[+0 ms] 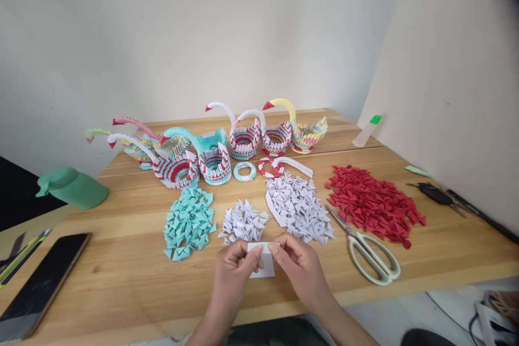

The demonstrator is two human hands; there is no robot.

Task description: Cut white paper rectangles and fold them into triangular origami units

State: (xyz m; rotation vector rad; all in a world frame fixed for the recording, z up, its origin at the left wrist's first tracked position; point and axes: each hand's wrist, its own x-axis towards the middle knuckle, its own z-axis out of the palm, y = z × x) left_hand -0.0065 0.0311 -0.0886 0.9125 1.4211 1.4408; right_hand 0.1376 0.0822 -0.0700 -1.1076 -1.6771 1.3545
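Observation:
Above the table's front edge, a small white paper piece is pinched between both of my hands. My left hand grips its left side with thumb and fingers. At the upper right corner, my right hand presses it between thumb and forefinger. Just beyond the hands lies a small pile of white folded paper triangles, with a larger pile of white paper triangles to its right. Turquoise paper triangles are heaped to the left, and red paper triangles to the right.
Several folded-paper swans stand at the back, with a turquoise-and-white paper ring in front. Scissors lie at right. A phone and a green bird-shaped object are at left. Keys rest by the right wall.

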